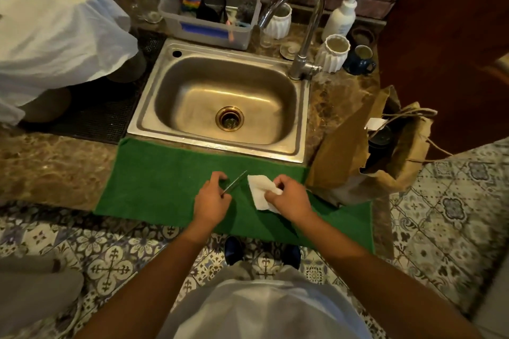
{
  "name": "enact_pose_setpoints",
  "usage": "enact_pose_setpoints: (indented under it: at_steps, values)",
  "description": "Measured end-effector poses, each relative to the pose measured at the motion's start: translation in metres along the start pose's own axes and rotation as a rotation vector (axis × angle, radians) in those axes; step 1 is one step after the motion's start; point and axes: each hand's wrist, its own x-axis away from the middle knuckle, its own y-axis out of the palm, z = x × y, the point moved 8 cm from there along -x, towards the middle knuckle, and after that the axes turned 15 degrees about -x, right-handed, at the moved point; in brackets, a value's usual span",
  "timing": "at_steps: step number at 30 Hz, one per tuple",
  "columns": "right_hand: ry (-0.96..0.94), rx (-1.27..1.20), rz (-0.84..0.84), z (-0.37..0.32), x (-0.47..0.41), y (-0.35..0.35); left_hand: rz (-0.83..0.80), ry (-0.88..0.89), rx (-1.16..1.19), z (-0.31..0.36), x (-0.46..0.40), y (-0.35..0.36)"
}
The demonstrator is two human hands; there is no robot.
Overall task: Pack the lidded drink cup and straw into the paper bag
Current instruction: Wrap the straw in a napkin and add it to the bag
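Observation:
My left hand pinches a thin straw that slants up to the right over the green mat. Just to its right, my right hand grips a white paper napkin. The brown paper bag stands open and tilted on the counter at the right end of the mat. A dark lidded drink cup shows inside the bag's mouth, with a white slip beside it. The bag's twine handles hang to the right.
A steel sink with a tall faucet lies behind the mat. Behind it stand a plastic bin, white ribbed cups, a soap pump and a blue mug. White cloth covers things at the left.

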Motion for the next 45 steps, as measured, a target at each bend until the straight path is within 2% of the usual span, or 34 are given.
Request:
enact_pose_setpoints:
  at_steps: [4, 12, 17, 22, 27, 31, 35, 38, 42, 45]
  values:
    - [-0.131, -0.221, -0.028, -0.034, 0.022, -0.025, -0.001, 0.080, 0.251, 0.015, 0.013, -0.030]
    - [-0.409, -0.440, 0.094, -0.107, 0.085, -0.068, 0.038, 0.090, 0.697, 0.072, 0.062, -0.121]
    - [-0.524, -0.598, 0.128, -0.146, 0.120, -0.104, 0.018, 0.206, 0.865, 0.138, 0.102, -0.166]
    - [-0.562, -0.692, 0.136, -0.155, 0.145, -0.144, 0.001, 0.306, 0.968, 0.192, 0.124, -0.174]
    - [-0.579, -0.734, 0.134, -0.147, 0.157, -0.178, 0.125, 0.409, 0.883, 0.241, 0.144, -0.182]
    - [-0.459, -0.801, 0.121, -0.138, 0.155, -0.224, 0.133, 0.455, 0.874, 0.280, 0.154, -0.181]
    - [-0.477, -0.530, 0.022, -0.136, 0.137, -0.261, 0.088, 0.478, 0.842, 0.313, 0.154, -0.165]
    - [-0.585, -0.475, 0.032, -0.139, 0.131, -0.302, 0.169, 0.440, 0.864, 0.333, 0.153, -0.154]
    - [-0.676, -0.453, 0.088, -0.147, 0.106, -0.368, 0.321, 0.302, 0.661, 0.330, 0.126, -0.124]
    - [-0.660, -0.473, 0.058, -0.145, 0.084, -0.390, 0.465, 0.246, 0.316, 0.327, 0.111, -0.108]
